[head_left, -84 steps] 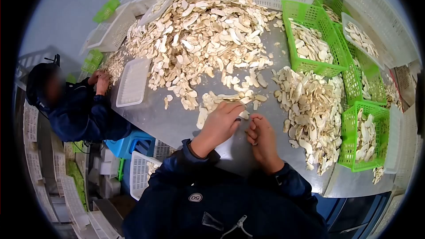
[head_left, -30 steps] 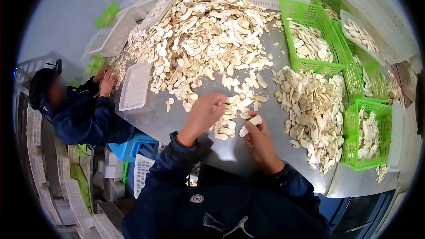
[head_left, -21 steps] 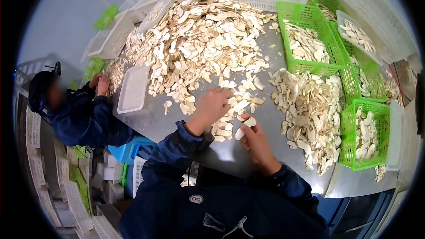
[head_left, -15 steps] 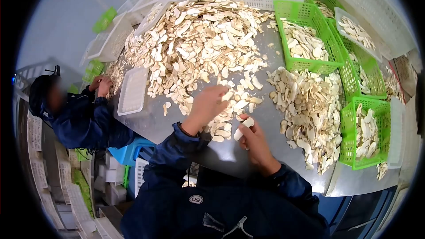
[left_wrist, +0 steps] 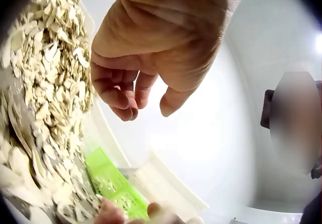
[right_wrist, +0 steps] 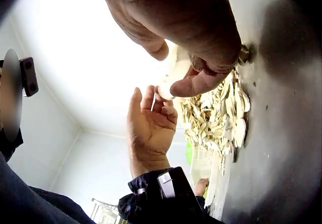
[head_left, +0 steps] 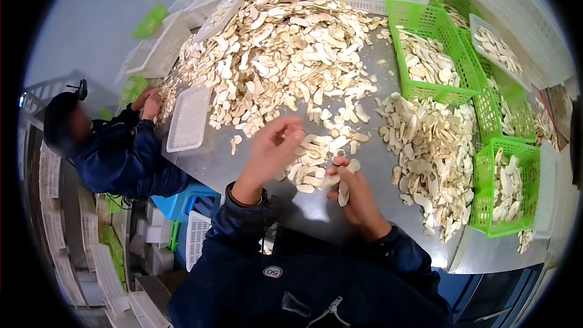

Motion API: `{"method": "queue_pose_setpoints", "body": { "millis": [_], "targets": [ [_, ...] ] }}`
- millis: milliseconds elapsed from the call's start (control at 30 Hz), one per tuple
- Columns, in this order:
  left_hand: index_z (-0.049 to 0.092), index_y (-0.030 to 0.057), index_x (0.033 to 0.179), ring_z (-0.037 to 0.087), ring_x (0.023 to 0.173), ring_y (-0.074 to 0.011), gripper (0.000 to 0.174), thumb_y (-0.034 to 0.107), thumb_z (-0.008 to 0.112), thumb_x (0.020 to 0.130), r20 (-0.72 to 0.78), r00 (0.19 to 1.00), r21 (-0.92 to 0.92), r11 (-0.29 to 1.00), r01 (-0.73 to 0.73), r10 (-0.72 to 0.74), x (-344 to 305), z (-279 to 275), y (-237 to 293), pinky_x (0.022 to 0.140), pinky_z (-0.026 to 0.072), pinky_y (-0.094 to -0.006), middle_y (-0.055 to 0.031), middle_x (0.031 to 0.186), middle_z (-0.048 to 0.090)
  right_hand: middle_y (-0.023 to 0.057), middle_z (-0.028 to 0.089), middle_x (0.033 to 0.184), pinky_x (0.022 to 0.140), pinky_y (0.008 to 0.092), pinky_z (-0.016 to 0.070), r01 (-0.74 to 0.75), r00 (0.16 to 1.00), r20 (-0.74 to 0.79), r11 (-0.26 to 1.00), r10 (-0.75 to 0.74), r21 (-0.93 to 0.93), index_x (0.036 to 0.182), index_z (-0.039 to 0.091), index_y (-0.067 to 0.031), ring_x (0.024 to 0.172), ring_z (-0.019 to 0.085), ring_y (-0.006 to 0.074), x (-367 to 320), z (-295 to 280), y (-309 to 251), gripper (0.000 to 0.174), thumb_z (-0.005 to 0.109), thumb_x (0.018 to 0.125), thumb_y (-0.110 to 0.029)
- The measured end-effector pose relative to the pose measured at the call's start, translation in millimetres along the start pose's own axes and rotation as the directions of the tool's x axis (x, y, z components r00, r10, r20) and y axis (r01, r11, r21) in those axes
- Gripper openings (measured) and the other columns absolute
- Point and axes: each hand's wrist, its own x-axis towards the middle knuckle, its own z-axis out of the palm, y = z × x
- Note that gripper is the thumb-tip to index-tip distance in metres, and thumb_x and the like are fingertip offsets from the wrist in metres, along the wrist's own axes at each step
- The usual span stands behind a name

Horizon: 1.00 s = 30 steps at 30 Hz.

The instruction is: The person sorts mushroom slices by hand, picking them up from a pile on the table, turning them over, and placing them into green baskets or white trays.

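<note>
Mushroom slices [head_left: 344, 193] pinched in the right hand [head_left: 358, 197] are partly covered by its fingers, so their number is hard to tell. The right wrist view shows only a pale edge by the thumb. The steel desk [head_left: 206, 167] carries a big heap [head_left: 285, 42] toward its far edge. A second heap [head_left: 428, 152] lies at the right edge beside green baskets [head_left: 440, 95]. A small scatter [head_left: 316, 158] sits near the front edge, just beside both hands. A white tray [head_left: 188, 118] lies at the left edge, where another person [head_left: 115, 152] reaches into the big heap. The left hand [head_left: 270, 152] hangs above the scatter, fingers loosely bent, empty.
</note>
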Motion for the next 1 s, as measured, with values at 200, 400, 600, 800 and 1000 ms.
{"method": "queue_pose_setpoints", "body": {
  "millis": [200,400,600,800,1000],
  "targets": [
    [0.065,0.0007,0.106,0.059,0.078,-0.0078,0.021,0.010,0.066,0.087,-0.260,0.963,0.351,0.936,0.031,0.065,-26.0,-33.7,-26.3,0.064,0.0485,-0.0236,0.0000,0.086,0.063,0.0005,0.056,0.083,0.058,0.0230,0.0437,0.002,0.995,0.095,0.998,0.004,-0.067,0.119,0.049,-0.0103,0.069,0.054,0.0095,8.9,-19.6,12.8,0.025,0.050,0.099,-0.026],
    [0.061,0.0072,0.114,0.062,0.086,-0.0327,0.042,0.025,0.074,0.078,-0.201,0.979,0.790,0.596,0.143,0.031,-62.7,-29.7,-46.3,0.074,0.0511,-0.0402,-0.0156,0.098,0.062,0.0020,0.056,0.080,0.057,0.0257,0.0450,-0.085,0.991,0.112,0.986,0.068,0.147,0.124,0.045,-0.0067,0.062,0.054,0.0103,10.5,-20.7,17.3,0.029,0.049,0.099,-0.022],
    [0.049,-0.0068,0.131,0.052,0.122,-0.0305,0.062,0.011,0.069,0.075,-0.058,0.998,0.378,0.925,0.042,-0.021,-73.1,-37.8,-91.7,0.103,0.0407,-0.0404,-0.0218,0.121,0.058,0.0042,0.060,0.073,0.059,0.0265,0.0481,-0.064,0.991,0.132,0.976,0.036,0.209,0.091,0.061,-0.0045,0.063,0.059,0.0125,16.9,-35.6,43.7,0.025,0.049,0.099,-0.025],
    [0.035,0.0084,0.149,0.058,0.110,-0.0234,0.068,0.042,0.059,0.095,0.084,0.936,0.840,0.529,0.118,-0.343,-11.5,-15.9,-15.5,0.087,0.0489,-0.0366,-0.0169,0.133,0.055,-0.0055,0.043,0.063,0.044,0.0220,0.0323,-0.057,0.980,0.198,0.991,0.033,0.117,0.106,0.052,-0.0117,0.051,0.041,0.0044,20.9,-31.7,0.7,0.019,0.058,0.090,-0.021],
    [0.034,0.0072,0.150,0.038,0.062,-0.0098,0.054,0.029,0.049,0.103,0.187,0.948,0.356,0.917,0.178,-0.256,51.9,-9.0,-19.9,0.055,0.0366,-0.0287,0.0004,0.076,0.048,-0.0058,0.043,0.065,0.045,0.0210,0.0293,0.030,0.968,0.240,0.981,-0.076,0.190,0.105,0.054,-0.0128,0.053,0.040,0.0030,18.5,-32.0,-15.6,0.017,0.058,0.089,-0.019]
  ]
}}
